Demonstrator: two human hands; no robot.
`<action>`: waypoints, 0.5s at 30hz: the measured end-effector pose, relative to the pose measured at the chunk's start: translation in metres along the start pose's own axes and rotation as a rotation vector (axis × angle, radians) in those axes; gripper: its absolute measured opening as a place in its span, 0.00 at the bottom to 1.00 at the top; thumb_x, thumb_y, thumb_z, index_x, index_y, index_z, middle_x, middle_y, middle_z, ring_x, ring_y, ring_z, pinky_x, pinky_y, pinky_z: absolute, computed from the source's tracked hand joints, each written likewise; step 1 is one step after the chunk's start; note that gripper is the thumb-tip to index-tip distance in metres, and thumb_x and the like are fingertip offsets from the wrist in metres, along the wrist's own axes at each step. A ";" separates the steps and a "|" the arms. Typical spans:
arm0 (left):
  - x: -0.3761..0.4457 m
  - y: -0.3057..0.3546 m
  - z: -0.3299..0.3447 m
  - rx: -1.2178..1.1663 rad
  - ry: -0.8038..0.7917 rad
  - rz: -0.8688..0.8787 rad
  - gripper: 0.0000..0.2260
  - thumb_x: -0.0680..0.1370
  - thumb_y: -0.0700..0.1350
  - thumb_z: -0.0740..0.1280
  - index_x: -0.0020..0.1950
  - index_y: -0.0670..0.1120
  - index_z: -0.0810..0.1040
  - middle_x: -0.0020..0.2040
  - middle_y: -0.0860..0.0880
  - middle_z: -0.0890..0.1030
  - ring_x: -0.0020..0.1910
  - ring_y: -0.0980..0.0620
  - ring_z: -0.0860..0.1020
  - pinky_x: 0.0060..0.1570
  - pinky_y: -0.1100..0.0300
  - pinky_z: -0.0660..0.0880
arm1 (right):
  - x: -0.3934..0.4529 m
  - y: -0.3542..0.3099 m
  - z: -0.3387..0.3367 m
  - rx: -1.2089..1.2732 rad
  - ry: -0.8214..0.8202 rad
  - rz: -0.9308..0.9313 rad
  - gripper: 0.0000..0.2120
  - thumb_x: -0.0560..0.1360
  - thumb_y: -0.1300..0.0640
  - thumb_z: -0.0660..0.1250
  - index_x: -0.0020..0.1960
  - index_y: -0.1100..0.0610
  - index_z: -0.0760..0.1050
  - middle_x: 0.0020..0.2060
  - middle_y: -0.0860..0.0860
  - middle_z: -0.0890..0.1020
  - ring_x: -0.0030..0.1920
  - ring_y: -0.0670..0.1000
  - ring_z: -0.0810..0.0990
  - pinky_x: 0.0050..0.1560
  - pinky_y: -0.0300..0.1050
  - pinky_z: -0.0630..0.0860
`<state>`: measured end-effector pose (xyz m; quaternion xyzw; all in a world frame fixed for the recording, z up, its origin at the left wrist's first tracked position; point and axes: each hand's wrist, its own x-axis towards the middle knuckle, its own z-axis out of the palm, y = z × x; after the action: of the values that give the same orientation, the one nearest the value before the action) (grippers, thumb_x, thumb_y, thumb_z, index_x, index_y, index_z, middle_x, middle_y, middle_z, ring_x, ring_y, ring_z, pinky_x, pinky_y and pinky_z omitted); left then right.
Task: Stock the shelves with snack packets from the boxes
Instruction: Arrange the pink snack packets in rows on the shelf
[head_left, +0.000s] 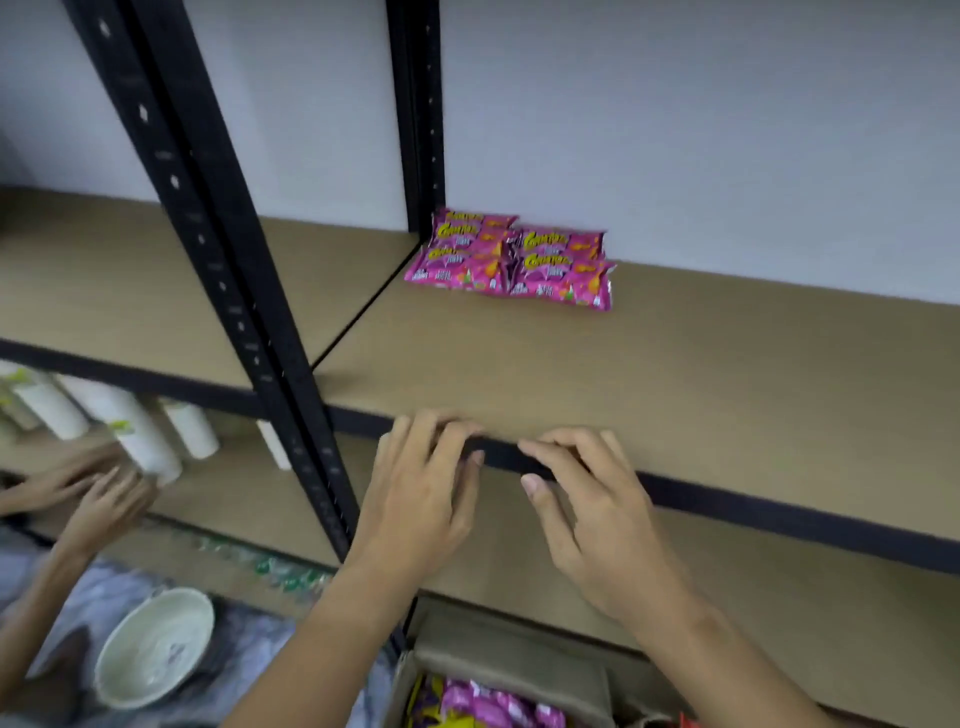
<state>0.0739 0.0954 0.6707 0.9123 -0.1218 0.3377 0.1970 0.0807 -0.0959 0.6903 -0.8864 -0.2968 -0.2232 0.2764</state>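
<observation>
Pink snack packets (506, 260) are seen lying in two short overlapping rows at the back left corner of the brown shelf board (675, 364), against the pale wall (675, 130) and just beside the black rear upright (418, 104). Both hands are held at the front edge of that board, well apart from the packets. The left hand (415, 499) is loosely curled with its fingertips laid on the dark front rail (779, 506), nothing being gripped. The right hand (592, 509) is likewise relaxed, its fingers bent over the rail and its thumb hanging free below. An open cardboard box (498, 670) holding more pink packets is seen below the hands. To the left, white cups (145, 436) are handled by another person's hands (98, 493), and a white bowl (156, 649) lies on the floor.
</observation>
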 end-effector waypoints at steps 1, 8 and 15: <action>-0.014 0.004 0.005 -0.010 0.016 -0.007 0.10 0.80 0.41 0.66 0.61 0.45 0.78 0.63 0.48 0.74 0.55 0.46 0.74 0.52 0.50 0.72 | -0.014 0.002 0.007 0.017 0.028 -0.024 0.13 0.80 0.58 0.66 0.62 0.60 0.79 0.56 0.50 0.76 0.57 0.51 0.73 0.60 0.44 0.72; -0.132 -0.001 0.090 -0.041 -0.131 -0.162 0.18 0.78 0.37 0.67 0.68 0.43 0.73 0.69 0.45 0.72 0.62 0.44 0.75 0.59 0.48 0.73 | -0.113 0.045 0.095 0.066 -0.190 0.072 0.15 0.79 0.59 0.67 0.64 0.60 0.77 0.56 0.50 0.76 0.60 0.50 0.73 0.63 0.45 0.73; -0.305 -0.089 0.241 0.004 -0.578 -0.432 0.15 0.77 0.39 0.67 0.63 0.41 0.73 0.55 0.43 0.76 0.55 0.40 0.75 0.51 0.46 0.76 | -0.219 0.114 0.256 0.073 -0.486 0.327 0.18 0.80 0.55 0.66 0.69 0.57 0.74 0.60 0.50 0.75 0.63 0.49 0.71 0.65 0.42 0.68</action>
<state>0.0157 0.0961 0.2759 0.9752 0.0236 0.0166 0.2195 0.0548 -0.1012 0.3358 -0.9393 -0.2156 0.0540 0.2613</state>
